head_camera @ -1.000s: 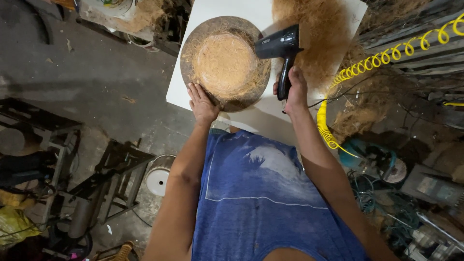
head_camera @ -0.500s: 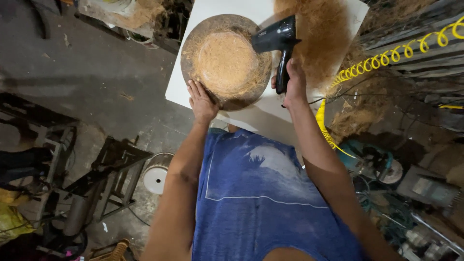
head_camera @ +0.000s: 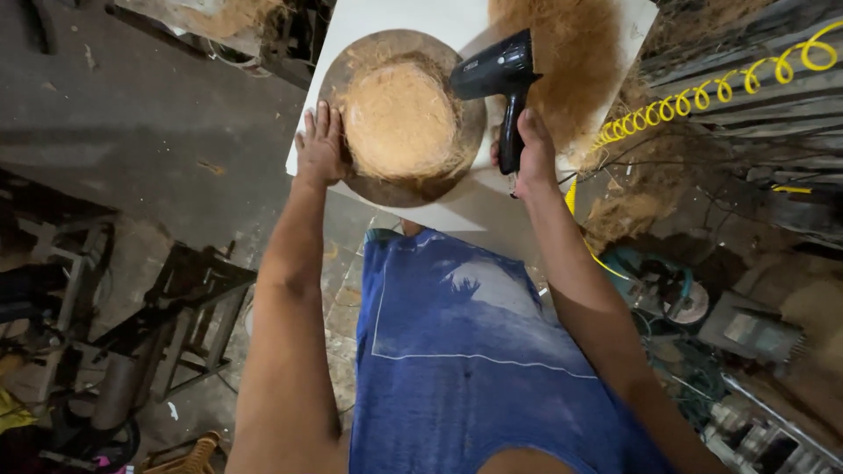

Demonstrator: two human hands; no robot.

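Right hand (head_camera: 527, 149) clamped on black dryer (head_camera: 497, 75), nozzle aimed left at fibre mound (head_camera: 402, 118) in round bowl (head_camera: 338, 66); left hand (head_camera: 320, 149) flat, open on near-left rim.

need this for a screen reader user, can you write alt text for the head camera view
Seen from above, a person's right hand grips a black hair dryer aimed at a mound of tan fibre in a round brown bowl, while the left hand rests on the bowl's rim. The bowl sits on a white board, with loose fibre and a yellow coiled hose nearby.
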